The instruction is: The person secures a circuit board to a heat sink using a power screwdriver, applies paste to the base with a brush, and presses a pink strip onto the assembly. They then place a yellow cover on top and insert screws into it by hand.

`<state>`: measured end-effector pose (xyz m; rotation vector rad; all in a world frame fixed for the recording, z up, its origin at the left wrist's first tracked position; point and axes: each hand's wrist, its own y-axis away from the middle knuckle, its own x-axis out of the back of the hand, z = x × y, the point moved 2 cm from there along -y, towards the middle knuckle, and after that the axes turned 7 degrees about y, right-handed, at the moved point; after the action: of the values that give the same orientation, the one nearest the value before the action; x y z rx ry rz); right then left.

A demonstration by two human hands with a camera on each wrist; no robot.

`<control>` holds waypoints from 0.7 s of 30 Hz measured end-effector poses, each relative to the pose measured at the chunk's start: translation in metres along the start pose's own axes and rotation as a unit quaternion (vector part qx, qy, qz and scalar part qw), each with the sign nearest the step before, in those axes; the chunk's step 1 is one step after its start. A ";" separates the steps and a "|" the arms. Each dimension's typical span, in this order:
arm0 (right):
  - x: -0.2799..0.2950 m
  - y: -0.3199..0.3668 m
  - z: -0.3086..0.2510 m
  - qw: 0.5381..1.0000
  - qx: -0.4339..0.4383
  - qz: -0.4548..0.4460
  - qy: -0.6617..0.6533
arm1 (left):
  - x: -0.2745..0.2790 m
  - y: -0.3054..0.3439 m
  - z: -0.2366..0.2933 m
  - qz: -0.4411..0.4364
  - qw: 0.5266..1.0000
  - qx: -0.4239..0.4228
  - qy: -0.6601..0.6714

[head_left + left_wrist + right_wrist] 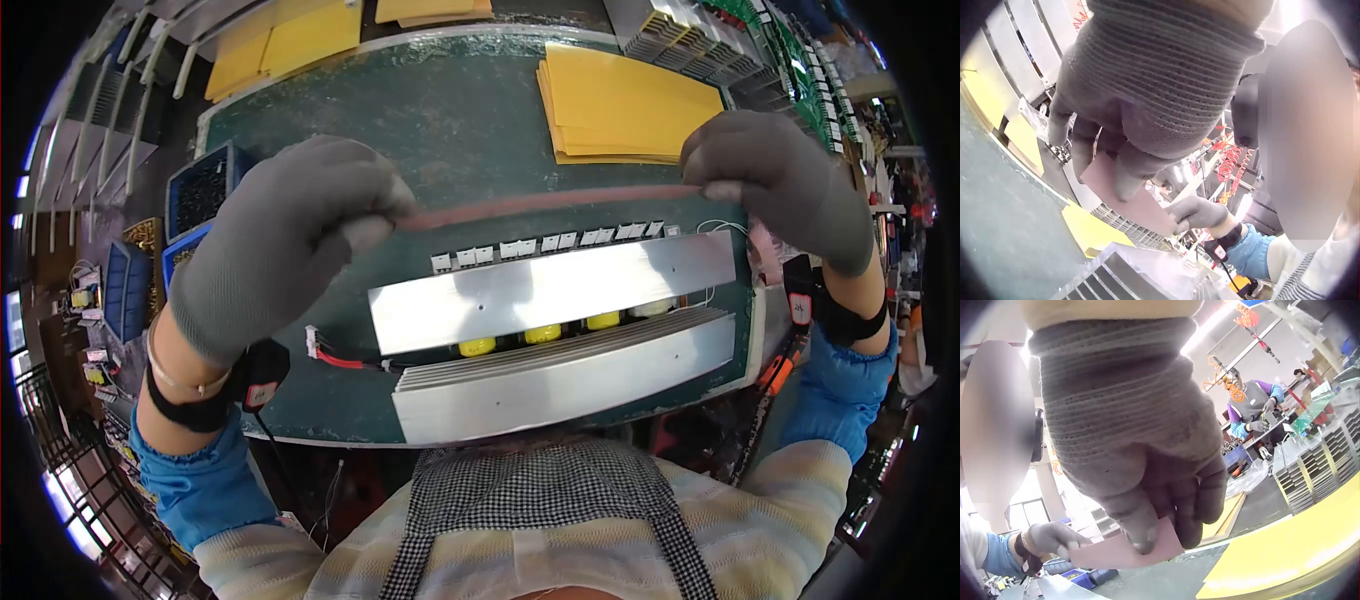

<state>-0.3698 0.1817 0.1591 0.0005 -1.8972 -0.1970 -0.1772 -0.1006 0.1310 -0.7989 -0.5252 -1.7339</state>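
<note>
A thin pink strip [550, 206] is stretched between my two grey-gloved hands, above the far side of the heat sink assembly. My left hand [295, 235] pinches one end between thumb and fingers. At the other end, my right hand [785, 180] pinches it the same way. Seen in the left wrist view, the strip [1129, 197] is a flat, flexible band. Below it lie two silver heat sink bars [550, 285], with yellow round parts [543, 333] between them. A row of small white components [518, 248] lines the far bar's edge.
Stacked yellow sheets [630, 105] lie at the back right, beside piled metal heat sinks [690, 40]. Blue bins [125, 290] of small parts stand to the left. Red wires with a white connector [312, 342] stick out from the assembly's left end.
</note>
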 end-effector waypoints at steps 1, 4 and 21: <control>-0.004 -0.003 -0.003 1.000 0.009 0.003 0.009 | -0.003 -0.001 0.000 0.000 1.000 -0.004 -0.015; -0.013 -0.004 -0.005 0.999 -0.002 -0.013 0.036 | -0.012 -0.008 0.002 -0.023 0.997 -0.019 -0.071; -0.034 -0.007 0.013 0.996 0.001 -0.090 0.010 | -0.030 -0.022 0.001 -0.069 0.993 0.018 -0.091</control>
<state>-0.3711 0.1800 0.1221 0.1754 -1.8769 -0.3171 -0.1929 -0.0738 0.1101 -0.9189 -0.7492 -1.7813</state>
